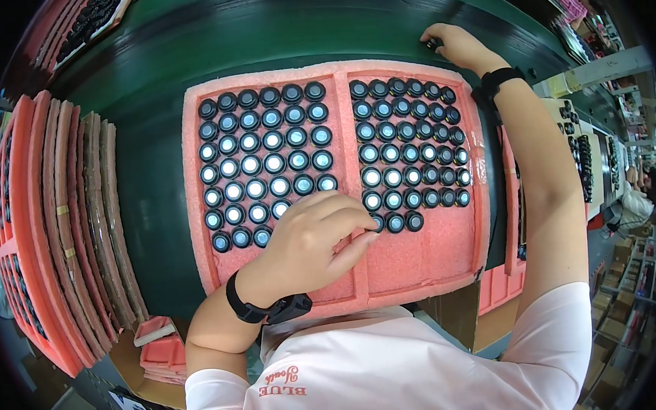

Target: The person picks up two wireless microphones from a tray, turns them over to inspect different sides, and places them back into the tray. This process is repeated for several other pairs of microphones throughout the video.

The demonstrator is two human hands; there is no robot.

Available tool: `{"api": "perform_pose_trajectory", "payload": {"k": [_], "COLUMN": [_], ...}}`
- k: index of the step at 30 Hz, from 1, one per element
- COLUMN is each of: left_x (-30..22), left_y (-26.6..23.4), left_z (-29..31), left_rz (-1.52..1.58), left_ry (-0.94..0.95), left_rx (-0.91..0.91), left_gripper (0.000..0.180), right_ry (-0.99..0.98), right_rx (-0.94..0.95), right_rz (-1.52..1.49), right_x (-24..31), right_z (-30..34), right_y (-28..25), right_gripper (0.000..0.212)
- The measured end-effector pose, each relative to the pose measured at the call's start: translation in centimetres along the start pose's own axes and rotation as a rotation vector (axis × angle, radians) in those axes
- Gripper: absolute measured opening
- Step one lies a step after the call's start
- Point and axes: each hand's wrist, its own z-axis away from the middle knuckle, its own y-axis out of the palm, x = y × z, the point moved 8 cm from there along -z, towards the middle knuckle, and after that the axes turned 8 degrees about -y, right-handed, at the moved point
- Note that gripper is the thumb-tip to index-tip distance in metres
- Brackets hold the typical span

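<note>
A pink foam tray [358, 302] with two halves lies before me, holding rows of black round parts with pale disc-shaped tops [272, 141]. My left hand [319, 235] reaches over the tray's middle. Its thumb and index finger are pinched at a black round part [377, 222] at the left end of the right half's nearest row. Some parts in the left half are hidden under that hand. Beyond the tray's far right corner, my right hand [459, 45] is over the green surface, its fingers closed on a small black part [433, 43].
A green conveyor-like surface [294, 27] runs behind the tray. Several pink foam trays [73, 220] stand on edge at the left. Pink trays [163, 354] sit in a cardboard box at lower left. Another person [572, 2] is at the far right, near a metal beam [598, 72].
</note>
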Motion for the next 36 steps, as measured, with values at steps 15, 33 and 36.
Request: {"api": "perform_pose_trajectory", "payload": {"k": [15, 33, 36], "left_x": [-0.1, -0.8, -0.9], "left_y": [-2.9, -2.2, -1.2], "left_z": [0.4, 0.7, 0.4], "left_rz": [0.197, 0.204, 0.166], "left_ry": [-0.033, 0.019, -0.029], "left_rx": [-0.138, -0.124, -0.061], "left_gripper": [0.007, 0.024, 0.031], "right_ry": [0.033, -0.221, -0.224], "right_rx": [-0.233, -0.663, -0.706], "right_rz": [-1.398, -1.125, -1.062], "right_x": [25.2, 29.4, 29.4], "right_z": [8.7, 12.2, 12.4], "right_y": [-7.7, -4.5, -4.6], "right_gripper": [0.019, 0.033, 0.034]}}
